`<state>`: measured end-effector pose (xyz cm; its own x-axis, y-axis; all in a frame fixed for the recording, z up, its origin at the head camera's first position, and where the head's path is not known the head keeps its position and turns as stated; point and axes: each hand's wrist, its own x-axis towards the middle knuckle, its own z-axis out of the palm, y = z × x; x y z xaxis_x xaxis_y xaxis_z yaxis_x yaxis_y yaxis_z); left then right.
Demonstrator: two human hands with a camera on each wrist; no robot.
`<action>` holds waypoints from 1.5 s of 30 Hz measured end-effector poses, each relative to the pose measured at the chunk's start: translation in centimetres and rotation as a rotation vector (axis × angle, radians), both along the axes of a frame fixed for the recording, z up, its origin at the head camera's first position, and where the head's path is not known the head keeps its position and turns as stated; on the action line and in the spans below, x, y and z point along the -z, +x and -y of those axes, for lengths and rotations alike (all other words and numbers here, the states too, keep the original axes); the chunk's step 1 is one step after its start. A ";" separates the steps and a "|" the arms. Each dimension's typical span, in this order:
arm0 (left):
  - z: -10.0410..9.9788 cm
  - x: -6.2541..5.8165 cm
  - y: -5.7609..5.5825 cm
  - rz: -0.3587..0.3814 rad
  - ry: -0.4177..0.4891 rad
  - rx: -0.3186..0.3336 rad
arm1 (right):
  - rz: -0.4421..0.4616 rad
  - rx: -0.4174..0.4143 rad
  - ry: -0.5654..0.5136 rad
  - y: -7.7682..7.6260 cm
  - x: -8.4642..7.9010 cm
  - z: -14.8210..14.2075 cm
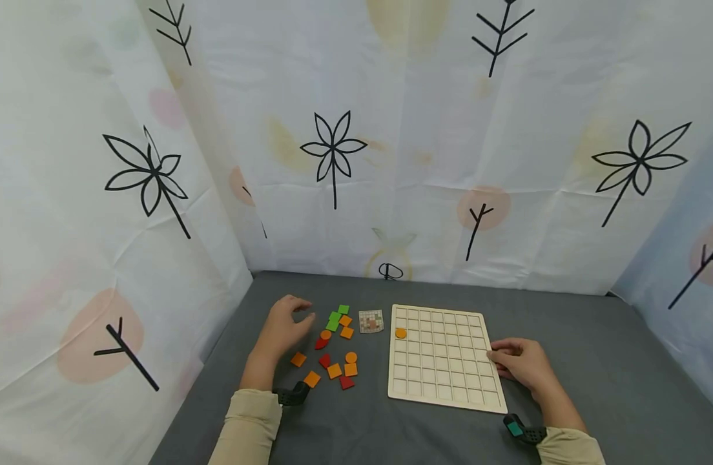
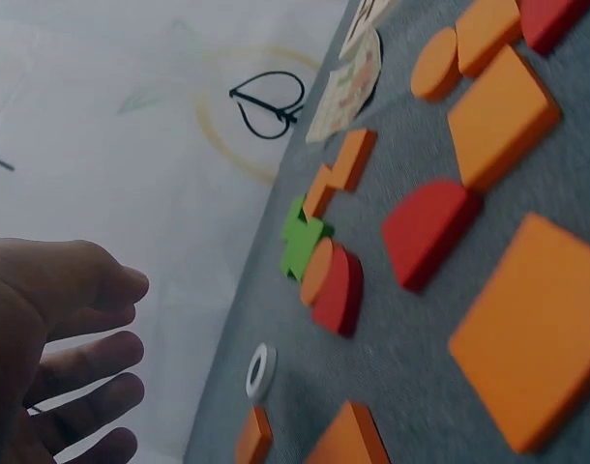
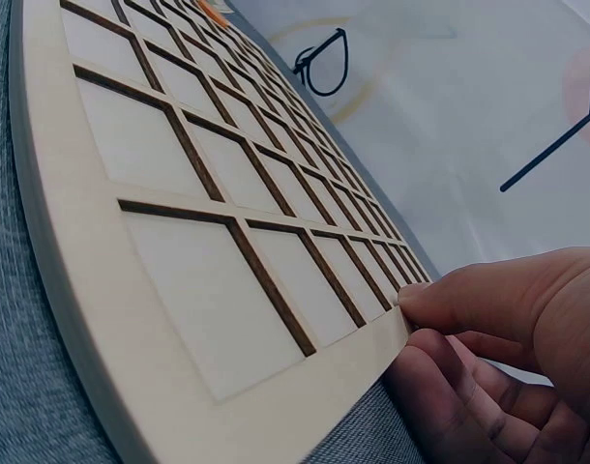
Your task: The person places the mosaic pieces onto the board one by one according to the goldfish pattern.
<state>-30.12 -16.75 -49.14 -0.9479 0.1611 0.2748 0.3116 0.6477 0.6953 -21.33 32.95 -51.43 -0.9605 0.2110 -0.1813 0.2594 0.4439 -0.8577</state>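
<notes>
On the grey table lies a pale wooden grid board (image 1: 440,358), with an orange round piece (image 1: 400,333) in its left part. My right hand (image 1: 522,365) pinches the board's right edge; in the right wrist view the thumb (image 3: 469,295) lies on the rim and the fingers curl beside and below it. My left hand (image 1: 283,326) is left of the loose pieces, fingers relaxed and slightly bent, nothing between them. Near it are green pieces (image 1: 334,321), a red piece (image 1: 321,343) and an orange square (image 1: 298,359). A white ring (image 2: 261,371) shows in the left wrist view.
A small patterned card (image 1: 371,321) lies between the pieces and the board. More orange and red pieces (image 1: 334,371) are scattered nearer the person. A patterned white curtain (image 1: 356,194) hangs behind the table (image 1: 595,361) and along its sides.
</notes>
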 end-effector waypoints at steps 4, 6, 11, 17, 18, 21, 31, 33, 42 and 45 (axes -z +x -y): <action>1.1 1.0 0.4 0.021 0.024 -0.027 | 0.015 0.007 -0.010 -0.2 0.1 0.1; 1.6 1.4 0.4 0.030 0.029 -0.038 | 0.021 0.009 -0.009 -0.2 0.1 0.1; 2.4 2.3 0.5 0.041 0.002 -0.068 | 0.018 0.001 0.000 -0.1 0.2 0.1; 1.8 2.9 0.5 0.056 -0.017 -0.065 | -0.014 -0.013 0.016 0.1 0.1 0.0; 1.5 2.9 0.5 0.061 -0.017 -0.058 | -0.016 -0.012 0.014 0.1 0.1 0.0; 0.4 3.1 0.7 0.071 -0.022 -0.035 | -0.015 -0.013 0.015 0.1 0.1 0.0; -1.8 3.9 1.1 0.049 -0.085 0.007 | -0.008 -0.005 0.010 0.1 0.1 0.1; -2.0 3.9 1.1 0.057 -0.089 0.005 | -0.007 -0.007 0.008 0.1 0.1 0.0; -2.3 4.1 1.0 0.035 -0.137 -0.002 | 0.002 0.000 0.003 0.0 0.1 0.1; -2.4 4.1 1.1 0.021 -0.149 -0.003 | -0.006 -0.002 0.009 0.0 0.2 0.1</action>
